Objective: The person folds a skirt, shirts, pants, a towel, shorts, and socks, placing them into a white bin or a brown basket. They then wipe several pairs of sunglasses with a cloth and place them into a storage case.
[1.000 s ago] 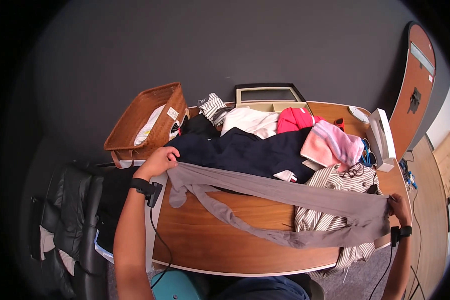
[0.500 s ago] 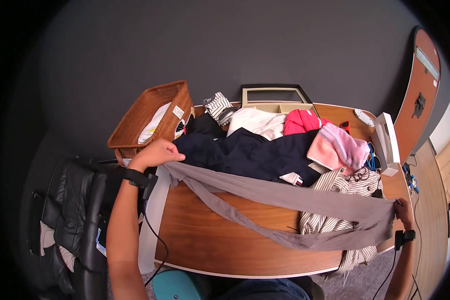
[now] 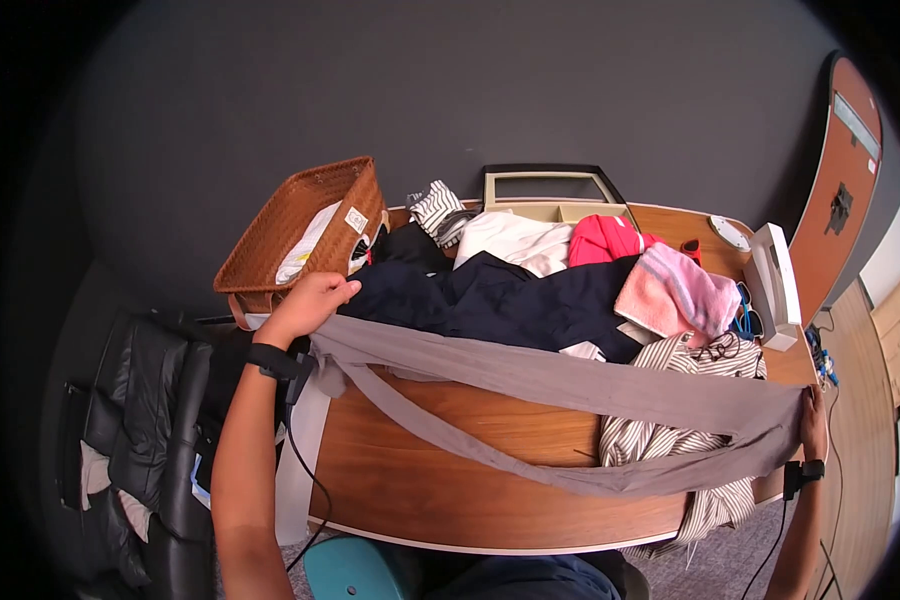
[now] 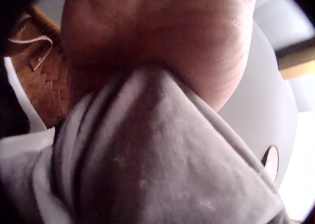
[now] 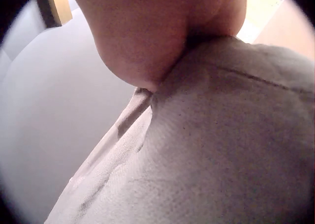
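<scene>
A pair of grey leggings (image 3: 530, 375) is stretched sideways over the front of the table, its two narrow legs running left from the wide part. My left hand (image 3: 315, 303) grips it at the left, and the cloth fans down from under the palm in the left wrist view. At the far right my right hand (image 3: 814, 420) grips the wide end, with grey cloth spreading below it in the right wrist view. Behind the leggings lies a dark navy garment (image 3: 500, 305). Their right part overlaps a striped shirt (image 3: 645, 440) that hangs over the front edge.
A wicker basket (image 3: 255, 243) holding white cloth stands at the back left. White clothing (image 3: 515, 240), a red garment (image 3: 605, 242) and a pink towel (image 3: 670, 295) lie along the back, near a white box (image 3: 772, 280). A teal stool (image 3: 350, 572) is below the wooden table (image 3: 450, 510).
My left hand has shifted slightly left and up with its end of the leggings, while the right hand has moved slightly right. The cloth is pulled straighter between them.
</scene>
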The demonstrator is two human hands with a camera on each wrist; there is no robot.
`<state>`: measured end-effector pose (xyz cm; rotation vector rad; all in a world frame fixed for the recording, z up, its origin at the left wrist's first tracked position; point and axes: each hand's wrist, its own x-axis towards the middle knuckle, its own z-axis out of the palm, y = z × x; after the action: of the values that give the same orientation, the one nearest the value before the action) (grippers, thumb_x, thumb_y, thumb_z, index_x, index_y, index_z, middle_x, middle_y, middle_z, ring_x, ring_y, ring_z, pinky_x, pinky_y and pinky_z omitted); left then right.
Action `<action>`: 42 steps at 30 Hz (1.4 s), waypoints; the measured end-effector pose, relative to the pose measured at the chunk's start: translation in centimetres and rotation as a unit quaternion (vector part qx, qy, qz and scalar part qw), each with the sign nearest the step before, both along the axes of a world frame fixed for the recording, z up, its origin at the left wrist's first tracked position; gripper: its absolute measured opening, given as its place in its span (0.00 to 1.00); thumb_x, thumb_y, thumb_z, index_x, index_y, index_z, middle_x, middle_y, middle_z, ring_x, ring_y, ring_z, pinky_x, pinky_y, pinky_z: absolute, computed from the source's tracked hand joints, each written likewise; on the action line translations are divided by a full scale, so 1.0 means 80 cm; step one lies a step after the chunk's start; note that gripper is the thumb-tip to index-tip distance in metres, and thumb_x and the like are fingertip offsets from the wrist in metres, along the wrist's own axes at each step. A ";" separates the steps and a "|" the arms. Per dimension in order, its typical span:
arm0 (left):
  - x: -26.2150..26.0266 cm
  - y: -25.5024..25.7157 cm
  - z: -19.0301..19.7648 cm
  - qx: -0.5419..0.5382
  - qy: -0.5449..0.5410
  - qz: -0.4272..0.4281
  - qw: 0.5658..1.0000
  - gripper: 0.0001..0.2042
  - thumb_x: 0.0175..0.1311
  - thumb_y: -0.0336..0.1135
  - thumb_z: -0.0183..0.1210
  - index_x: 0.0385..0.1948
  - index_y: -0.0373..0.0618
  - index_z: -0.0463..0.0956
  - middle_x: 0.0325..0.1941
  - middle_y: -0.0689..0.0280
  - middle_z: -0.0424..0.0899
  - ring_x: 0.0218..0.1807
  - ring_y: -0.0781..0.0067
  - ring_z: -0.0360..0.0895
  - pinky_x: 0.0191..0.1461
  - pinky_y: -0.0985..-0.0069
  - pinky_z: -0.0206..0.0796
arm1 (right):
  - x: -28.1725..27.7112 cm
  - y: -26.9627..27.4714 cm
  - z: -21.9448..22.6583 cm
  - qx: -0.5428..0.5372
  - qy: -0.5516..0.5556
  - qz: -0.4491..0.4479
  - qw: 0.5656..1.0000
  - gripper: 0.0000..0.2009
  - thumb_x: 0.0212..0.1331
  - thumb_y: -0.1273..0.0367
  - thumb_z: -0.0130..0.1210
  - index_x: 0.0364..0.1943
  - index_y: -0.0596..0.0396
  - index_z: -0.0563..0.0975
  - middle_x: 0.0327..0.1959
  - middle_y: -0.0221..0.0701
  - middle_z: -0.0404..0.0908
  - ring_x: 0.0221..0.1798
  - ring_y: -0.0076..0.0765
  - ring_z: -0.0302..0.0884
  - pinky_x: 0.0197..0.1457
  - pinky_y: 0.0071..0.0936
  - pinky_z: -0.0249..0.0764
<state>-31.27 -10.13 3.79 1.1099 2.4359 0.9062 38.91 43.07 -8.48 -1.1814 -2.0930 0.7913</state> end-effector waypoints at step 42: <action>0.164 -0.064 -0.085 -0.106 0.197 -0.121 0.967 0.19 0.42 0.15 0.55 0.41 0.37 0.75 0.48 0.51 0.74 0.50 0.45 0.73 0.55 0.62 0.67 | 0.068 0.005 0.010 -0.085 -0.126 -0.104 0.983 0.26 0.65 0.57 0.55 0.61 0.56 0.66 0.31 0.32 0.76 0.31 0.25 0.69 0.33 0.26 0.68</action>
<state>-18.16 -15.27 -3.04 1.5819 2.5393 0.3637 44.38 43.47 -7.70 -1.6386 -2.0838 0.7682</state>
